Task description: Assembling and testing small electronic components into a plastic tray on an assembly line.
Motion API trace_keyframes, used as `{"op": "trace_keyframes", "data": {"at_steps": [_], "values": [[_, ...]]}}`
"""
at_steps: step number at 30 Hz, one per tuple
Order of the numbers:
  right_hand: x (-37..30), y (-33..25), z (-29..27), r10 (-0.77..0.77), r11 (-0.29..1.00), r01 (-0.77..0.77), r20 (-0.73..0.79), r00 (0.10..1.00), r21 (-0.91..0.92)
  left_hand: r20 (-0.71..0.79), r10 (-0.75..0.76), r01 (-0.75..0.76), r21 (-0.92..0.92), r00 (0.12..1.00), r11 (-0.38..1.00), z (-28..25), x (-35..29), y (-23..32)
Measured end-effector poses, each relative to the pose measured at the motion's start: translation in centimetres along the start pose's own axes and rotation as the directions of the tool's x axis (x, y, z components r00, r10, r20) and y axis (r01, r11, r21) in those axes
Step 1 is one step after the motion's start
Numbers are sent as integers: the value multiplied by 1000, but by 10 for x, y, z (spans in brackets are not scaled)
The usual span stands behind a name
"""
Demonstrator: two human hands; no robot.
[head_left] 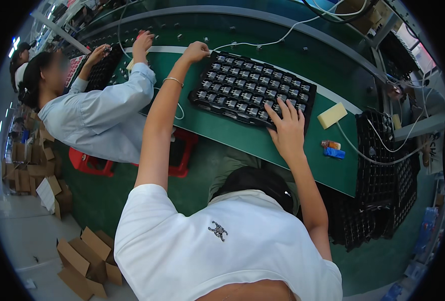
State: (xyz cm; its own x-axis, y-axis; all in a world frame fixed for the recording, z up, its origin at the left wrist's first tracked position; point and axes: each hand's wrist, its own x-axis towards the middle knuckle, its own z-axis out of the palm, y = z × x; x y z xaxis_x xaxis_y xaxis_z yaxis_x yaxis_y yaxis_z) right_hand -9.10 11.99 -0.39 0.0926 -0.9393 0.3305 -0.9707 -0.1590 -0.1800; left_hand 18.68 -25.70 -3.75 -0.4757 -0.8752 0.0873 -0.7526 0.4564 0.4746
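A black tray (195,99) lies on the green table in front of me, its many pockets filled with rows of small metal-and-black parts. My right hand (288,131) rests over its right part, fingers spread and fingertips touching the parts or the pocket edges. Beyond the tray's far left corner, my left hand (196,51) is raised with its fingers bent together. What they pinch, if anything, is too small to make out. A bracelet circles my left wrist.
A yellow block (332,116) with a cable, an orange lighter (331,145) and a blue one (334,153) lie on the right. Stacked black trays (378,170) stand beyond. A co-worker (97,108) sits at left, hands over small parts. A red stool (184,153) and cardboard boxes (89,261) are below.
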Motion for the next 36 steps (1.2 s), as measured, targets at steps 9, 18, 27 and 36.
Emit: {"op": "trace_keyframes", "data": {"at_steps": [9, 18, 27, 36], "values": [[7, 2, 4, 2, 1000, -2, -72, 997, 7, -282, -43, 80, 118, 958, 990, 9, -19, 4], [6, -1, 8, 151, 982, -135, -126, 980, 131, -136, -160, 186, 210, 978, 960, 0, -126, 84], [14, 4, 2, 94, 991, -89, -46, 995, 103, -297, -159, 146, -66, 941, 987, 17, -116, 62], [-29, 28, -155, 155, 808, 307, -685, 712, 502, -710, 218, -448, -151, 669, 881, -21, -232, 233]]}}
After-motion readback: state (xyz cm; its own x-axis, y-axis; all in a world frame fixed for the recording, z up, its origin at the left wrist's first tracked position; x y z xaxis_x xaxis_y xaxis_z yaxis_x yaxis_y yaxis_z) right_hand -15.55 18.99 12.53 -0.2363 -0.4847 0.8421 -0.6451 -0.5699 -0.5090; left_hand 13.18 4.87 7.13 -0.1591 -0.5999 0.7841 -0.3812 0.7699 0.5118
